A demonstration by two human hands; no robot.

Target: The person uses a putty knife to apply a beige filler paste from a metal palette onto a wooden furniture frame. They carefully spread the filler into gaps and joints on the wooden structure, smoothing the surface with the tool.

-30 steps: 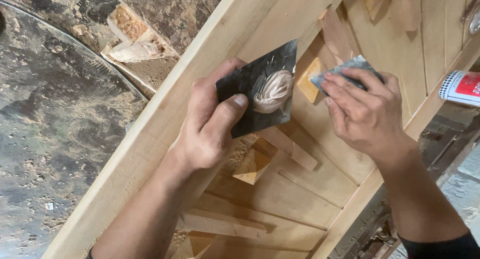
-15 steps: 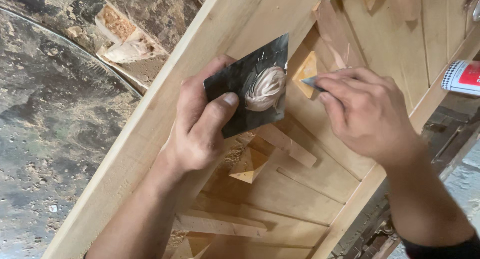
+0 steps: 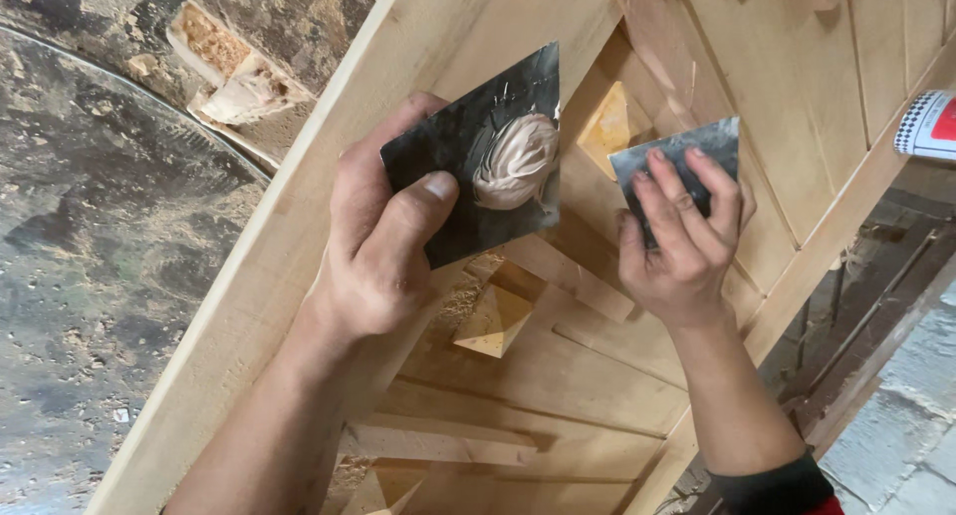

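The left hand [image 3: 373,246] grips a dark metal plate [image 3: 478,156] with a blob of pale putty [image 3: 515,161] on it. The right hand [image 3: 677,241] presses a small metal scraper [image 3: 687,151] flat on the carved wooden door [image 3: 558,376]. Dusty stone floor [image 3: 110,236] lies beside it.

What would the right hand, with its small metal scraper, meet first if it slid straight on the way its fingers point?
Probably the door's slanted wooden slats beyond the right hand and metal scraper.

light: soft, even daylight | shadows: faint | glare: metal plate [image 3: 478,166] | focus: sharp
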